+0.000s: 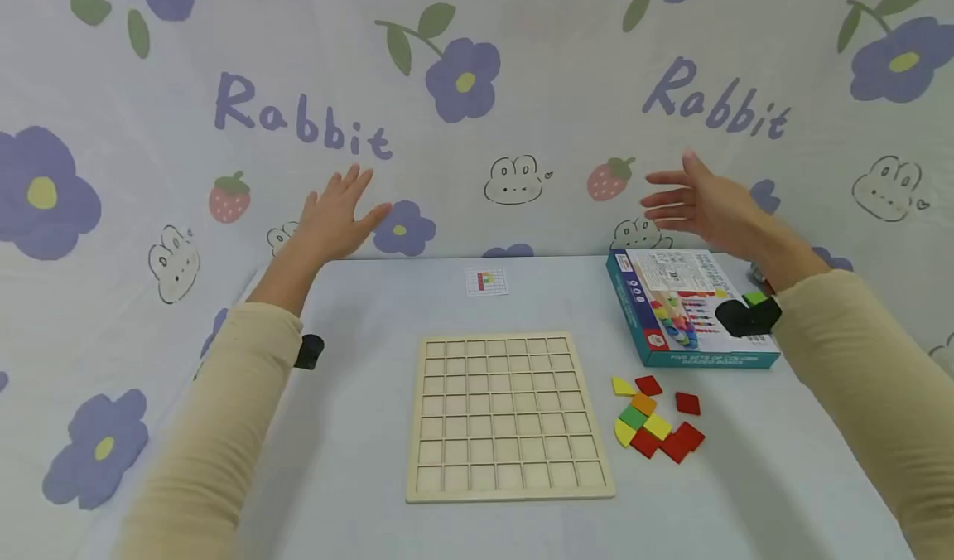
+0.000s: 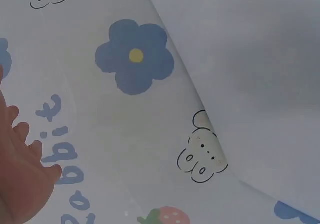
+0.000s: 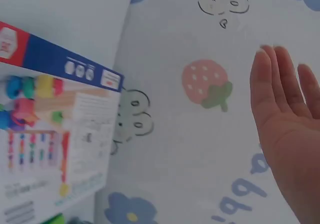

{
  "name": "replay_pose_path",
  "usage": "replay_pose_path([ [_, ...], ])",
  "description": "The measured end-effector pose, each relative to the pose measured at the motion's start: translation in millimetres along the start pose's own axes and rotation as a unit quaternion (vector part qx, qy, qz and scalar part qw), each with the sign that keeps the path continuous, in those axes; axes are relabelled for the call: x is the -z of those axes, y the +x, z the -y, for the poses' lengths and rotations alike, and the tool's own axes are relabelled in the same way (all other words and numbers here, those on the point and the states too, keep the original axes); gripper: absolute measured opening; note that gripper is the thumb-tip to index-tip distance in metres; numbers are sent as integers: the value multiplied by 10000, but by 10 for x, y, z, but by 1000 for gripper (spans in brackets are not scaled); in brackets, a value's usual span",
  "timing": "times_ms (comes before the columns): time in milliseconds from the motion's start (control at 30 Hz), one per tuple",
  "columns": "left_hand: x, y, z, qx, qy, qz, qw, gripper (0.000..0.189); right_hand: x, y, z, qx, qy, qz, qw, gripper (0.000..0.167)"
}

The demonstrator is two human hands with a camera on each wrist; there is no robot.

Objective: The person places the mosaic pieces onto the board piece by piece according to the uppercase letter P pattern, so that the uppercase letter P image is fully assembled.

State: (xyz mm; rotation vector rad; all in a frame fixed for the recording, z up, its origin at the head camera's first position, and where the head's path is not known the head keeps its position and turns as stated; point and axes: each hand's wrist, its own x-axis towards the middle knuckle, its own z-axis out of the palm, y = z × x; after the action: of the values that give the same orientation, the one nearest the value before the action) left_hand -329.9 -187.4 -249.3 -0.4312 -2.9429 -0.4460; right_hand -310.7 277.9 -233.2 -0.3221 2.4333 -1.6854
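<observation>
My left hand [image 1: 335, 222] is raised over the back left of the table, fingers extended and nothing in them. Above the back right, my right hand [image 1: 708, 204] hangs in the air beyond a teal cardboard box [image 1: 701, 311], also holding nothing. In the right wrist view its fingers [image 3: 285, 83] are straight. A wooden grid board [image 1: 514, 415] with square cells lies flat in the middle. Right of it is a loose cluster of red tiles [image 1: 646, 442], yellow tiles [image 1: 657, 427], a green tile [image 1: 633, 417] and an orange tile [image 1: 644, 403].
A small card [image 1: 487, 282] with a coloured grid pattern lies behind the board. Behind the table hangs a white cloth [image 1: 566, 113] printed with flowers and rabbits. A small green piece [image 1: 754, 298] shows on or beside the box, partly hidden by the right wrist's black strap.
</observation>
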Motion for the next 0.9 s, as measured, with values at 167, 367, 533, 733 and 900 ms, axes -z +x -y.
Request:
replay_pose_path([
  [167, -231, -154, 139, -430, -725, -234, 9962, 71, -32, -189, -341, 112, 1128, 702, 9911, 63],
  [367, -519, -348, 173, -472, -1347, 51, 9897, 70, -227, -368, -739, -41, 1391, 1149, 9836, 44],
  [533, -728, -488, 98, -744, -1413, 522, 9858, 68, -429, -474, -966, -379, 1159, 1085, 9866, 57],
  [733, -948, -629, -14, -1066, -1514, 1112, 9764, 68, -597, -577, -1113, -416, 691, 1248, 9889, 66],
  [900, -1071, -696, -72, -1140, -1527, 1636, 9680, 74, -667, -626, -1234, -452, -56, 1308, 9904, 58],
])
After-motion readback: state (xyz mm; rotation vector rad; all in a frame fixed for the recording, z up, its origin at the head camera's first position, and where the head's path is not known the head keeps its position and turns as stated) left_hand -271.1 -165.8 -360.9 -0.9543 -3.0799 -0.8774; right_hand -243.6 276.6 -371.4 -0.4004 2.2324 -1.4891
